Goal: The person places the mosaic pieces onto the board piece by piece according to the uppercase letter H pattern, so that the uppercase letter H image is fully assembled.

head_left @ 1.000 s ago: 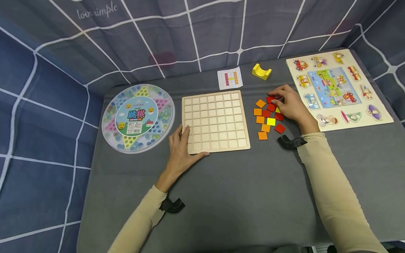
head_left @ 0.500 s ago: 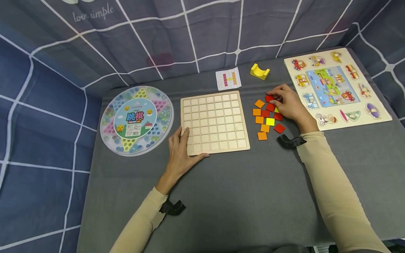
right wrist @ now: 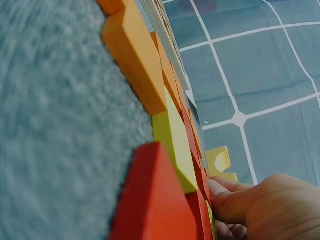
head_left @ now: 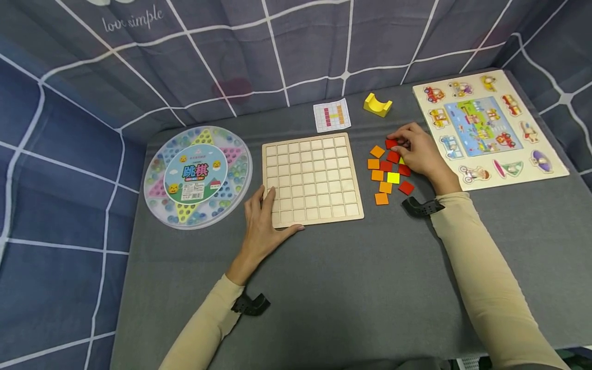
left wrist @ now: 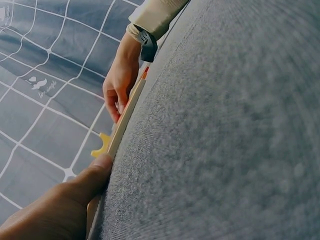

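A pale wooden grid board [head_left: 312, 180] lies on the grey cloth, its square cells bare. My left hand [head_left: 262, 226] rests at its near left corner, fingers along the left side and thumb against the front edge. To the right of the board is a loose cluster of red, orange and yellow square tiles. My right hand [head_left: 418, 151] reaches over the far end of this cluster, thumb and index finger pinching a red tile [head_left: 390, 144]. A yellow tile [right wrist: 175, 150] and orange tile [right wrist: 134, 57] show large in the right wrist view. The right hand partly covers another yellow tile.
Behind the board lies a printed pattern card [head_left: 332, 115], with a yellow arched block [head_left: 377, 105] beside it. A round Chinese checkers set [head_left: 196, 177] is at left; a picture puzzle board [head_left: 490, 128] lies at right. Gridded curtain [head_left: 259, 51] encloses the back and sides.
The head view has drifted a little, so the things sit slightly further left in it. Both hands keep their places at the board and the tiles.
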A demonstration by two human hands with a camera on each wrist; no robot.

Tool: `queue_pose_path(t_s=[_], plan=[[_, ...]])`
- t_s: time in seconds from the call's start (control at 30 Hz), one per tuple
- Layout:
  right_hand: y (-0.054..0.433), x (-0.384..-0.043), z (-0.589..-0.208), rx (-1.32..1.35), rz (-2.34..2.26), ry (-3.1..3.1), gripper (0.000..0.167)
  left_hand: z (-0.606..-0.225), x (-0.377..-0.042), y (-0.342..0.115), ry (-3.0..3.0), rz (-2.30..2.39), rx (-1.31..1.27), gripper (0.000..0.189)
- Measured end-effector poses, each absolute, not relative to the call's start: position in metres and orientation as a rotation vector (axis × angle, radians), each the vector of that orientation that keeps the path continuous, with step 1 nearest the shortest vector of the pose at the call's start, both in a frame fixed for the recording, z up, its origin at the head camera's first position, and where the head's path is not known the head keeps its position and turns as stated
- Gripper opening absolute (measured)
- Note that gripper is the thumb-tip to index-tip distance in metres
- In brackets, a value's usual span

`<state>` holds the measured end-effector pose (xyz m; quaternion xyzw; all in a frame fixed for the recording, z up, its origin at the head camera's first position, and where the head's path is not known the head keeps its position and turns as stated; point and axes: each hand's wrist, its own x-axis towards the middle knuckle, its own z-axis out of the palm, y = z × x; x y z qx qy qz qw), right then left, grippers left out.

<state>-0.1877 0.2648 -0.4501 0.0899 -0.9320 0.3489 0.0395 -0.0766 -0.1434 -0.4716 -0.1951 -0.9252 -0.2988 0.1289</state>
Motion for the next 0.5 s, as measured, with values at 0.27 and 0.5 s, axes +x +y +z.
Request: queue_pose_path(t_s=[0.27, 0.5], plan=[[0.2623, -0.1874, -0.4510, 0.259, 1.095, -2.848, 0.023, -0.4717, -0.0766, -0.1431, -2.665, -0.857, -0.582, 0.108], [0.2604, -0.1861, -0.4505, 0.239, 1.082, -2.866, 0.023, -0.4720, -0.0765, -0.1431, -2.670, -0.855, -0.582, 0.109]])
